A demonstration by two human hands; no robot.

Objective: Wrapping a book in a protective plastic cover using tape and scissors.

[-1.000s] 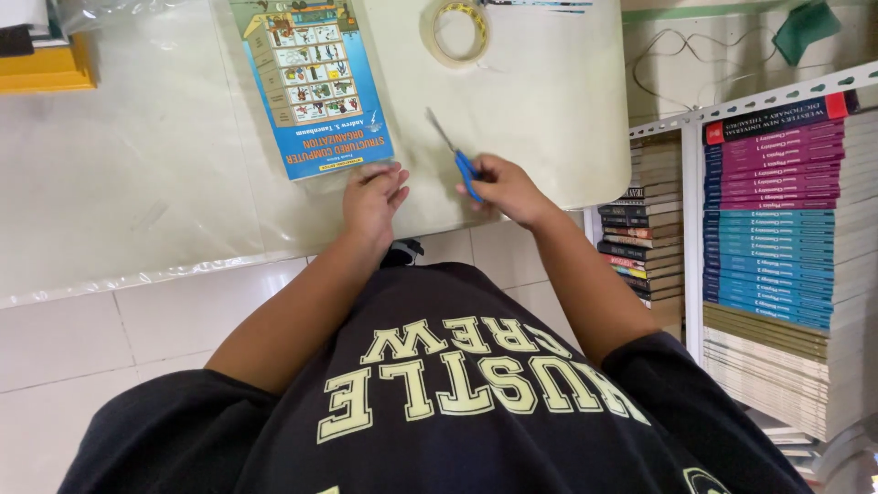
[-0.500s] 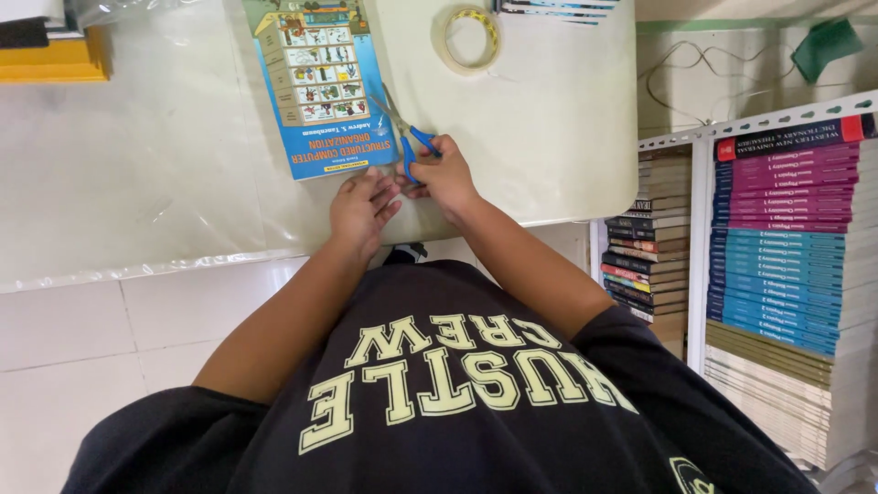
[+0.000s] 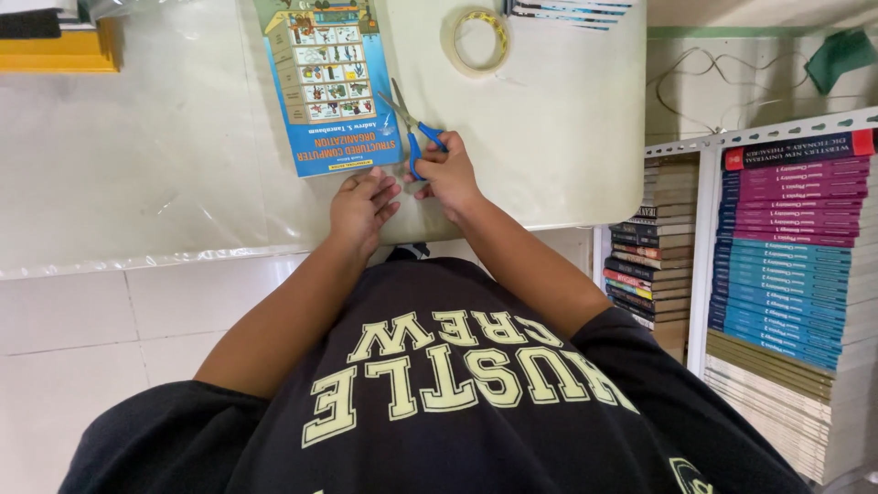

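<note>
A blue paperback book (image 3: 326, 82) with a picture grid on its cover lies on a clear plastic sheet (image 3: 137, 183) spread over the cream table (image 3: 567, 128). My right hand (image 3: 448, 174) grips blue-handled scissors (image 3: 412, 123), blades parted and pointing up along the book's right edge. My left hand (image 3: 361, 203) rests flat on the plastic sheet just below the book's lower right corner, fingers spread and holding nothing.
A roll of clear tape (image 3: 476, 41) lies beyond the scissors. A yellow object (image 3: 59, 50) sits at the far left of the table. Stacks of books (image 3: 786, 265) fill white shelves on the right. White floor tiles (image 3: 91, 329) show below the table edge.
My right hand carried the scissors leftward from the bare table to the book's right edge. My left hand stayed pressed near the book's lower corner.
</note>
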